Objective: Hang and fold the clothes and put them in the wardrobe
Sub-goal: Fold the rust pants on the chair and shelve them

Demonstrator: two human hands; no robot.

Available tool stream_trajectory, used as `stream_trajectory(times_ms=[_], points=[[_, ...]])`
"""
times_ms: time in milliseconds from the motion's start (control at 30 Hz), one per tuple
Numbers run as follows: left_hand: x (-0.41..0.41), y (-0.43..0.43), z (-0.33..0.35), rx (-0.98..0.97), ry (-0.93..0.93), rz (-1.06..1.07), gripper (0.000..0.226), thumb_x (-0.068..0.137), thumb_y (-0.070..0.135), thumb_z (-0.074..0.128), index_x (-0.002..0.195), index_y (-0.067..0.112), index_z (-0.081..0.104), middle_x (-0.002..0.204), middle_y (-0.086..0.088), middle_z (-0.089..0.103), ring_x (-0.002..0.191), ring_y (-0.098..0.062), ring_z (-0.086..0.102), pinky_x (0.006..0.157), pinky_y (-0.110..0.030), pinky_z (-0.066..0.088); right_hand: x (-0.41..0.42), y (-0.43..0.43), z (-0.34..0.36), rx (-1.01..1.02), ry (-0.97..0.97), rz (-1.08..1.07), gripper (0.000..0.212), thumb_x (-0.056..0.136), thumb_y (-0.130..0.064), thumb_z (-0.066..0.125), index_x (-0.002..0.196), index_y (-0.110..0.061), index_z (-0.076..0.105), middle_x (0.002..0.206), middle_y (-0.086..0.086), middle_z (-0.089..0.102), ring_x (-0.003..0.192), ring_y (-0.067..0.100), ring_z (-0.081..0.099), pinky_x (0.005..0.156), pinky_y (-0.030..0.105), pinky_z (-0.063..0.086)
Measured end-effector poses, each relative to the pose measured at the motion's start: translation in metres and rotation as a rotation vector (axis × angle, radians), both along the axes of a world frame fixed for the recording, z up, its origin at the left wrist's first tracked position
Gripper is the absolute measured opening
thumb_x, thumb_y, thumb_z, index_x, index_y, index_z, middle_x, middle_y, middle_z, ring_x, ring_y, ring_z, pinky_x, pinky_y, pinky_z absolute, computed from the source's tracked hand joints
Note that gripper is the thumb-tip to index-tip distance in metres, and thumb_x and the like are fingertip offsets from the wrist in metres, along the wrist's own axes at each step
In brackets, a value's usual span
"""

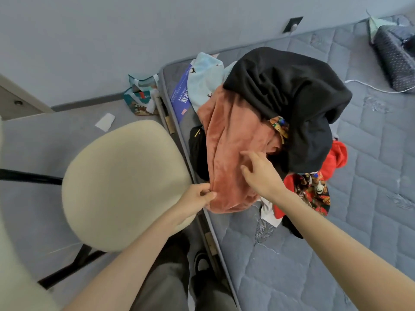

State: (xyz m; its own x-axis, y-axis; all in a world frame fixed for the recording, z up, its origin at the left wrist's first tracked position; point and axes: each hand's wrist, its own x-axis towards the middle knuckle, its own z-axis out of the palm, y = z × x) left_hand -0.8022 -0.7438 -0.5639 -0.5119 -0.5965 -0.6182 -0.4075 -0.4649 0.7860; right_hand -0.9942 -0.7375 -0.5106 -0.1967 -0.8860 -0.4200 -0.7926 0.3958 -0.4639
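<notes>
Progress: early, by my read. Clothes pile (269,122) was one unsorted heap at the left edge of the mattress (336,243), toward its far corner. Nothing folded or on a hanger in view, and no wardrobe in view. So nearly everything was left: separate, fold or hang, stow.

Left hand (197,198) had its grip pinched on the near edge of the salmon fleece (233,135), right at the mattress edge. Right hand (260,173) lay on the same fleece higher up, grip wide, fingers loose and spread (touching only, holding nothing).

Materials: fleece was plush and thick, draped in long soft folds down the front of the heap. Black sweatshirt (292,90) on top was a matte heavy knit, bunched into a dome. Pale blue garment (204,79) with small dark prints sat behind. Red garment (334,156) and busy printed fabric (314,191) were on the right side. Mattress was quilted grey. Chair (125,182) with a rounded cream seat stood just beside its left edge.
</notes>
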Motion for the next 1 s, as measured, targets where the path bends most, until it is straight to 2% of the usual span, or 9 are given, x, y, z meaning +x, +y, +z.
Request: stream_trajectory(times_ms=[100,200,300,367,433,600,733,867,1000], points=[[-0.001,-0.026,-0.012,0.033,-0.007,-0.123,0.025,0.094,0.015,0.059,0.116,0.006,0.063,0.111,-0.003,0.066,0.091,-0.005,0.059,0.077,-0.012,0.045,0.002,-0.028,-0.007,-0.061,0.124,-0.031,0.039,0.094,-0.015,0.046,0.134,-0.015,0.050,0.131,0.008,0.050,0.122,0.028,0.043,0.095,0.041,0.043],[-0.004,-0.063,-0.021,0.295,-0.014,-0.203,0.029,0.087,0.017,0.064,0.116,0.023,0.060,0.116,0.008,0.062,0.109,-0.007,0.056,0.089,-0.023,0.044,0.002,-0.059,-0.006,-0.167,0.240,0.000,0.032,0.093,-0.013,0.046,0.124,-0.010,0.055,0.123,0.010,0.054,0.115,0.030,0.044,0.090,0.041,0.043],[-0.022,-0.106,-0.028,0.346,-0.031,0.069,0.034,0.086,0.019,0.059,0.118,0.026,0.054,0.122,0.007,0.056,0.121,-0.015,0.048,0.098,-0.034,0.043,-0.001,-0.089,-0.003,-0.224,0.364,0.143,0.033,0.091,-0.011,0.047,0.123,-0.009,0.057,0.131,0.009,0.051,0.117,0.029,0.041,0.096,0.039,0.037],[-0.042,-0.139,-0.041,0.222,-0.081,0.259,0.065,0.088,0.028,0.060,0.146,0.021,0.029,0.145,0.001,0.039,0.132,-0.019,0.039,0.107,-0.039,0.036,-0.006,-0.109,-0.003,-0.243,0.483,0.238,0.038,0.090,-0.011,0.047,0.127,-0.013,0.056,0.145,0.008,0.040,0.132,0.030,0.032,0.109,0.040,0.027],[-0.065,-0.169,-0.048,0.166,-0.045,0.377,0.091,0.084,0.040,0.067,0.152,0.020,0.010,0.153,-0.002,0.029,0.137,-0.021,0.034,0.113,-0.043,0.029,-0.013,-0.129,-0.006,-0.222,0.607,0.288,0.039,0.092,-0.012,0.047,0.130,-0.016,0.056,0.157,0.009,0.020,0.143,0.036,0.014,0.118,0.048,0.009],[-0.107,-0.214,-0.061,0.243,-0.037,0.561,0.116,0.060,0.048,0.086,0.148,0.013,0.019,0.146,-0.005,0.037,0.131,-0.024,0.041,0.107,-0.044,0.040,-0.028,-0.164,-0.025,-0.020,0.793,0.203,0.038,0.094,-0.019,0.046,0.131,-0.025,0.053,0.160,0.010,-0.012,0.140,0.054,-0.006,0.114,0.063,-0.003],[-0.124,-0.219,-0.058,0.136,-0.080,0.405,0.036,0.079,0.043,0.071,0.105,0.023,0.056,0.113,-0.008,0.065,0.099,-0.027,0.064,0.088,-0.042,0.054,-0.031,-0.167,-0.035,-0.021,0.859,0.164,0.044,0.093,-0.013,0.043,0.137,-0.016,0.045,0.161,0.009,-0.008,0.141,0.046,0.011,0.116,0.058,0.003],[-0.106,-0.220,-0.040,0.208,-0.024,0.497,0.036,0.093,0.035,0.057,0.122,0.013,0.057,0.121,-0.007,0.063,0.108,-0.024,0.060,0.098,-0.042,0.048,-0.036,-0.165,-0.027,-0.058,0.841,0.143,0.055,0.090,-0.011,0.045,0.144,-0.015,0.034,0.161,0.010,0.002,0.136,0.037,0.025,0.116,0.051,0.015],[-0.055,-0.225,0.006,0.095,0.119,0.688,0.003,0.084,0.019,0.071,0.086,0.017,0.069,0.083,0.001,0.074,0.084,-0.015,0.070,0.084,-0.034,0.055,-0.045,-0.164,0.000,-0.041,0.760,0.045,0.063,0.090,-0.016,0.047,0.149,-0.015,0.024,0.160,0.013,0.003,0.134,0.032,0.028,0.113,0.046,0.021]])
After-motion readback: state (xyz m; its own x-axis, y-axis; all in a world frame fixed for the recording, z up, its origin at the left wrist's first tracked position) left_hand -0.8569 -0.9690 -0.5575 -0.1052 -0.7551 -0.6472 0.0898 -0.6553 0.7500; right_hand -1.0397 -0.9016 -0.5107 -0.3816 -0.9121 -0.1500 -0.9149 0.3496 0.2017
